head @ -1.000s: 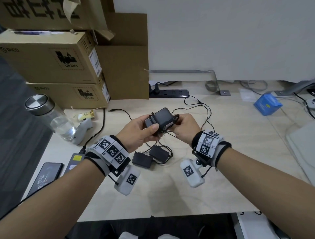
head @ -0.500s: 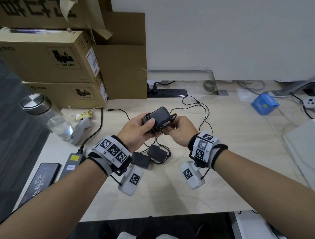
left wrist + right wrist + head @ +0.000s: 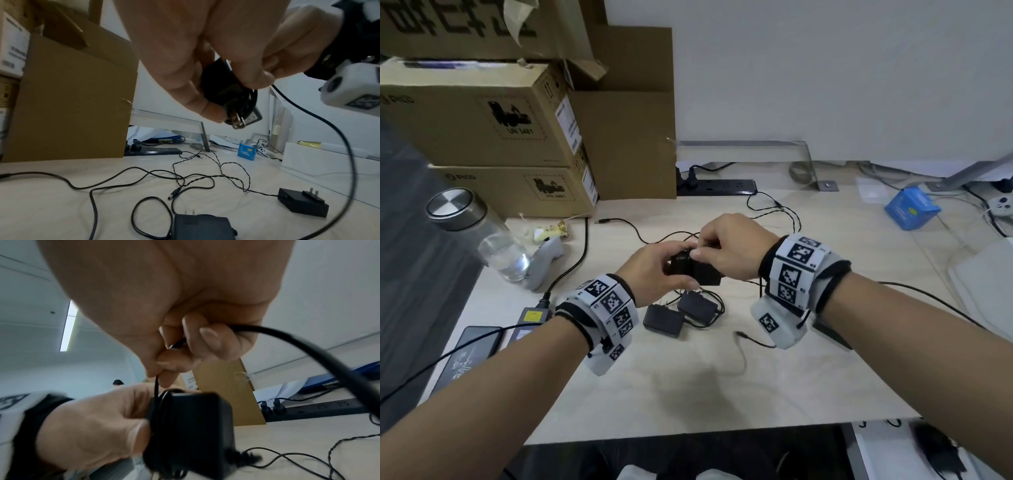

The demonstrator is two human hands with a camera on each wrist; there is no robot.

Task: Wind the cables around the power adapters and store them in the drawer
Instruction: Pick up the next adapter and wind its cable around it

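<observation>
My left hand [image 3: 659, 270] grips a black power adapter [image 3: 697, 274] above the middle of the desk; its prongs [image 3: 238, 121] point down in the left wrist view, with cable turns lying round the body [image 3: 191, 431]. Just above it, my right hand [image 3: 729, 246] pinches the adapter's thin black cable [image 3: 156, 386] between thumb and fingers. Two more black adapters [image 3: 663, 320] [image 3: 697, 307] lie on the desk below my hands, and their loose cables [image 3: 185, 177] trail toward the back. No drawer is in view.
Cardboard boxes [image 3: 482, 116] are stacked at the back left, with a black power strip [image 3: 717, 187] beside them. A water bottle [image 3: 479, 233], a grey controller [image 3: 548, 262], a phone [image 3: 467, 359] and a laptop charger [image 3: 530, 317] sit on the left. A blue box [image 3: 911, 212] lies at the back right.
My right hand has swung from beside the adapter to over its top, carrying the cable across. The adapter has dropped lower and turned in my left hand.
</observation>
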